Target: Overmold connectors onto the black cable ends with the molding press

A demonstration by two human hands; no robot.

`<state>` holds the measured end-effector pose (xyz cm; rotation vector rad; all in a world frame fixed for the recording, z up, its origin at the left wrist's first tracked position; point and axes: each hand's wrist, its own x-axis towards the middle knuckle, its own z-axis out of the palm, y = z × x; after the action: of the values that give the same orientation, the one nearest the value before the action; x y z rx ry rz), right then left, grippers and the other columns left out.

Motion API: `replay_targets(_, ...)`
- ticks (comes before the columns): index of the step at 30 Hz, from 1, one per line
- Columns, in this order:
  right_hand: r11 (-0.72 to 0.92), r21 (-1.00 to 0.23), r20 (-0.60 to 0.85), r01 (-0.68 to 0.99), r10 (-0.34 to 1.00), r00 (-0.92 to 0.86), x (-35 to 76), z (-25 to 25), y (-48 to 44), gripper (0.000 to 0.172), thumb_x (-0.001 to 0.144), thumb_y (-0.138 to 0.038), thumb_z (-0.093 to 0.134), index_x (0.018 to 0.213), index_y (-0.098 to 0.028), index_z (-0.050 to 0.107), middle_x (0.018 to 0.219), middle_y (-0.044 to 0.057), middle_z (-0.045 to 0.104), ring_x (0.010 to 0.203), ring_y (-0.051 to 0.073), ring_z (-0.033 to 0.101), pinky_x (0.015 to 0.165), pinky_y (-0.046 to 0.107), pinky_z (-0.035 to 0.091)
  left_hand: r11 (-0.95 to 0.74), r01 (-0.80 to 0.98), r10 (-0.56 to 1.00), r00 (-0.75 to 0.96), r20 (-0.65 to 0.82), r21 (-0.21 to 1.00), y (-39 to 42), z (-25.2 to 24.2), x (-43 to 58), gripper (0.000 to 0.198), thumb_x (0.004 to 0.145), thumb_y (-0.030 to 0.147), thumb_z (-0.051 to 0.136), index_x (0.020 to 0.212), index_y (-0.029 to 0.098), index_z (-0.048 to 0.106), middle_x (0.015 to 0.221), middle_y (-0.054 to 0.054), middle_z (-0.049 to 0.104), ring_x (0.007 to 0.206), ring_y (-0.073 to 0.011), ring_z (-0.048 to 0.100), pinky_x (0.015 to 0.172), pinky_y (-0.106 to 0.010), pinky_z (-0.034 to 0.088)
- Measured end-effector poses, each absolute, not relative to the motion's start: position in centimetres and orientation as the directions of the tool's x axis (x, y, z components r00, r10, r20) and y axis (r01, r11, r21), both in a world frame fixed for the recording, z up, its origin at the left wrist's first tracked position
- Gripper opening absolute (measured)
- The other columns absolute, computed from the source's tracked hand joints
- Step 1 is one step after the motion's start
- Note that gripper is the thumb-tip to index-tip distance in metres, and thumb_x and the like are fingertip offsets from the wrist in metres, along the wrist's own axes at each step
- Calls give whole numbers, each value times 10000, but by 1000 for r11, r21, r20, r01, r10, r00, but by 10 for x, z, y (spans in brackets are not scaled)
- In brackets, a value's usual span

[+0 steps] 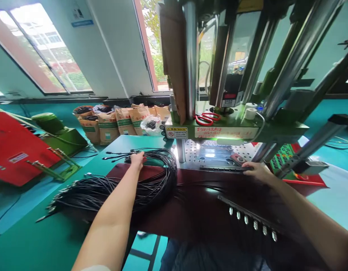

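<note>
The black cables (171,177) are piled in a loose loop across the brown board (199,218) and the green desk (29,244), with their metal tips (53,201) fanned out at eight o'clock from the left hand (137,160). Each cable can be judged light and bendy, but in a bundle some weight and spring are to be expected, and the smooth skins may slide and tangle. A hold is best taken just behind the ends, several strands together, so that the tips are not strained. The dark bar (223,168), laid along the near edge of the metal plate (192,152), appears stiff and fairly heavy, and is best gripped at its ends.

The left hand is placed over the far ends of the cables, its fingers curled inward; whether any are gripped cannot be told. The bend of the loop is found at four o'clock from it. The right hand (257,172) is set at the end of the bar, fingers partly bent; whether it is pinched or merely touched cannot be told. The bar is stretched out at nine o'clock, and a plug strip (251,216) is laid at six o'clock
</note>
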<state>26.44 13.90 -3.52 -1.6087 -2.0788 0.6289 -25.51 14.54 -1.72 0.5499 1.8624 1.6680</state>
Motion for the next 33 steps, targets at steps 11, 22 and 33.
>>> replay_targets(11,372,-345,45,862,924,-380,265,-12,69,228,736,-183,464,901,-174,620,926,72,582,849,210,557,806,323,417,336,288,876,-444,-186,897,115,8,-240,273,677,406,548,643,136,537,455,25,473,346,-57,319,360,-171,206)
replay_targets(22,364,-29,-280,931,891,-358,257,5,-35,359,611,-35,438,933,-142,556,1001,133,606,922,257,570,737,319,398,-712,526,541,833,-114,465,-38,24,-45,226,798,391,496,830,191,595,836,-23,611,846,-172,521,763,-288,387)
replay_targets(33,186,-129,-93,974,976,-198,248,41,69,300,632,-74,432,870,-185,578,835,57,643,794,219,574,589,254,336,-498,511,574,800,-176,701,-26,-12,7,477,746,584,469,985,186,578,798,-50,629,712,-181,570,587,-248,378)
